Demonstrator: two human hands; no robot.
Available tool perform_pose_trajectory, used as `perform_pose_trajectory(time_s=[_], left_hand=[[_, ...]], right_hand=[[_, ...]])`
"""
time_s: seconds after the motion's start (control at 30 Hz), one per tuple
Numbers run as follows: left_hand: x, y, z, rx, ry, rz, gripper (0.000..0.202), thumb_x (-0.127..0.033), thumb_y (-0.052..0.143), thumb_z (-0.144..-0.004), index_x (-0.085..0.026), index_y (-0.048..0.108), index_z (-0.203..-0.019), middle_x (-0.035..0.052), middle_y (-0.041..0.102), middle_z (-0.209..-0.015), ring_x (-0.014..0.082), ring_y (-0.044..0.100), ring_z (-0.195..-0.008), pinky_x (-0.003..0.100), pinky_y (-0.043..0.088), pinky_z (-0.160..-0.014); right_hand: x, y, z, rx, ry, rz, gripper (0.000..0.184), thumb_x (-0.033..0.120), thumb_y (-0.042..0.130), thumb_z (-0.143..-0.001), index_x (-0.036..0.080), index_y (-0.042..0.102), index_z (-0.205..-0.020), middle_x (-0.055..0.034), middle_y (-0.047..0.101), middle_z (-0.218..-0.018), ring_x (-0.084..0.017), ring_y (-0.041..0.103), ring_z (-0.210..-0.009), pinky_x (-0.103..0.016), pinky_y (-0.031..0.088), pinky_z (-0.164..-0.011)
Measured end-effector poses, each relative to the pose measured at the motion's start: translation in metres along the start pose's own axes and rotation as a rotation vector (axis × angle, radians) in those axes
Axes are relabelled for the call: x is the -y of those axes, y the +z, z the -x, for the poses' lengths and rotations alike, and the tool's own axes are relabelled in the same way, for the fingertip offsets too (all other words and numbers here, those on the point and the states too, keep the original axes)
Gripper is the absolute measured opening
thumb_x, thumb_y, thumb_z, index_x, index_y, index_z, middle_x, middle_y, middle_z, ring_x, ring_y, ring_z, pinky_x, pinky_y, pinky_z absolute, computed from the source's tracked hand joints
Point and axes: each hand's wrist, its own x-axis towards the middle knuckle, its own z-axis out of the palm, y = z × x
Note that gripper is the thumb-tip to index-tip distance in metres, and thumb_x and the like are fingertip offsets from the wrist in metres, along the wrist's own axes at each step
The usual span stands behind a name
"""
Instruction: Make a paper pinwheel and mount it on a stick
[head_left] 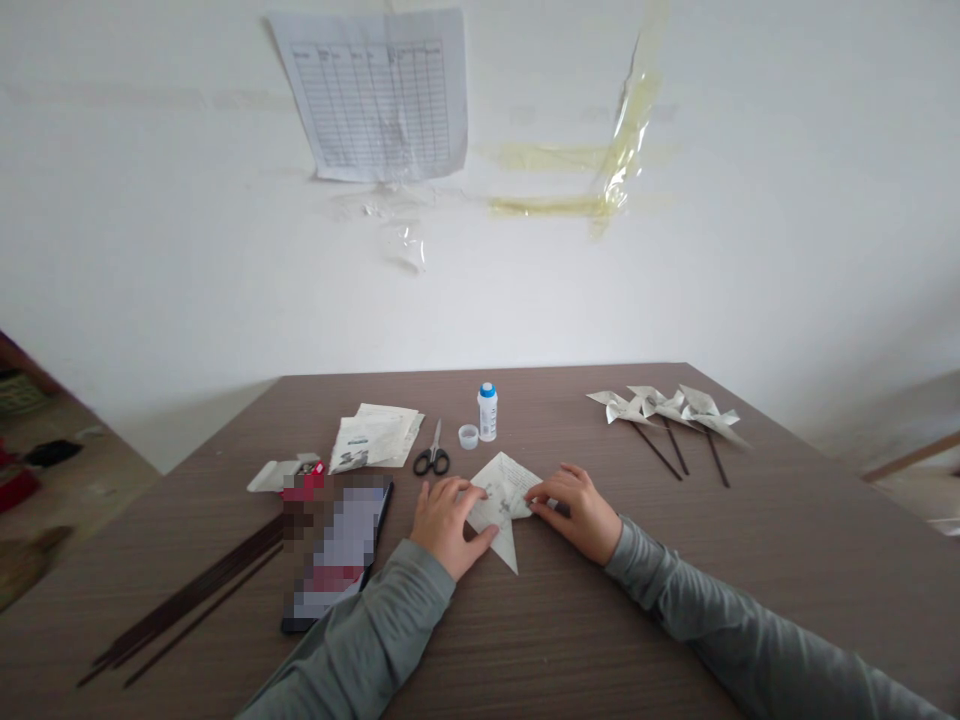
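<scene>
A folded printed paper [504, 492] with pointed corners lies on the brown table [570, 640] in front of me. My left hand [447, 524] rests on its left side, fingers curled and pressing a flap down. On its right side, my right hand [577, 512] pinches a fold with the fingertips. Both sleeves are grey-green.
Black-handled scissors [433, 455], a small white glue bottle [487, 411] and its loose cap [468, 436] stand behind the paper. A stack of printed sheets [375, 438], a phone [341, 552], a small red box [296, 478] and dark sticks [191, 602] are at the left. Three finished paper pinwheels [671, 410] lie at the right.
</scene>
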Motion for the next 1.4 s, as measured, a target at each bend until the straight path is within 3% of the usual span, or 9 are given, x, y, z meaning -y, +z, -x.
perform_pose_trajectory(time_s=[0.23, 0.43, 0.67, 0.83, 1.27, 1.4], left_hand=[[0.002, 0.007, 0.000, -0.002, 0.004, -0.042, 0.044, -0.026, 0.087, -0.104, -0.034, 0.100, -0.145, 0.0153, 0.093, -0.152, 0.0508, 0.082, -0.153, 0.080, 0.053, -0.150], [0.012, 0.014, -0.010, 0.034, 0.048, -0.063, 0.037, -0.033, 0.089, -0.105, -0.035, 0.101, -0.140, 0.0124, 0.095, -0.156, 0.0512, 0.081, -0.160, 0.084, 0.051, -0.151], [0.019, 0.019, -0.011, 0.032, 0.123, -0.082, 0.054, -0.031, 0.081, -0.114, -0.048, 0.094, -0.163, 0.0104, 0.095, -0.154, 0.0456, 0.081, -0.158, 0.085, 0.052, -0.150], [0.018, 0.021, -0.009, 0.016, 0.150, -0.123, 0.049, -0.030, 0.080, -0.117, -0.057, 0.098, -0.155, 0.0080, 0.094, -0.154, 0.0455, 0.082, -0.156, 0.090, 0.051, -0.147], [0.020, 0.023, -0.007, 0.038, 0.154, -0.102, 0.044, -0.037, 0.077, -0.119, -0.056, 0.099, -0.152, 0.0106, 0.092, -0.159, 0.0494, 0.077, -0.159, 0.095, 0.046, -0.147], [0.019, 0.023, -0.006, 0.018, 0.153, -0.124, 0.042, -0.039, 0.081, -0.117, -0.058, 0.100, -0.150, 0.0092, 0.093, -0.159, 0.0478, 0.078, -0.159, 0.089, 0.050, -0.147]], right_hand=[[0.005, -0.003, 0.002, 0.023, -0.064, 0.059, 0.011, 0.032, 0.087, -0.117, 0.034, 0.098, -0.120, -0.0076, 0.097, -0.102, -0.036, 0.096, -0.100, -0.082, 0.062, -0.141], [0.007, -0.003, 0.002, 0.014, -0.063, 0.073, 0.009, 0.035, 0.089, -0.114, 0.037, 0.097, -0.116, -0.0059, 0.096, -0.102, -0.035, 0.093, -0.099, -0.081, 0.061, -0.141], [0.008, -0.003, 0.002, 0.047, -0.014, 0.089, 0.013, 0.031, 0.089, -0.112, 0.040, 0.097, -0.116, -0.0044, 0.096, -0.104, -0.037, 0.094, -0.101, -0.085, 0.055, -0.145], [0.007, -0.002, 0.003, 0.050, -0.021, 0.107, 0.016, 0.029, 0.090, -0.111, 0.041, 0.098, -0.118, -0.0041, 0.096, -0.105, -0.037, 0.094, -0.102, -0.083, 0.056, -0.145], [0.010, -0.004, 0.001, 0.087, 0.015, 0.107, 0.018, 0.027, 0.090, -0.109, 0.040, 0.098, -0.119, -0.0049, 0.096, -0.106, -0.039, 0.095, -0.106, -0.087, 0.053, -0.146], [0.009, -0.003, 0.001, 0.070, -0.003, 0.103, 0.018, 0.026, 0.090, -0.108, 0.039, 0.097, -0.119, -0.0055, 0.096, -0.106, -0.038, 0.094, -0.104, -0.088, 0.055, -0.144]])
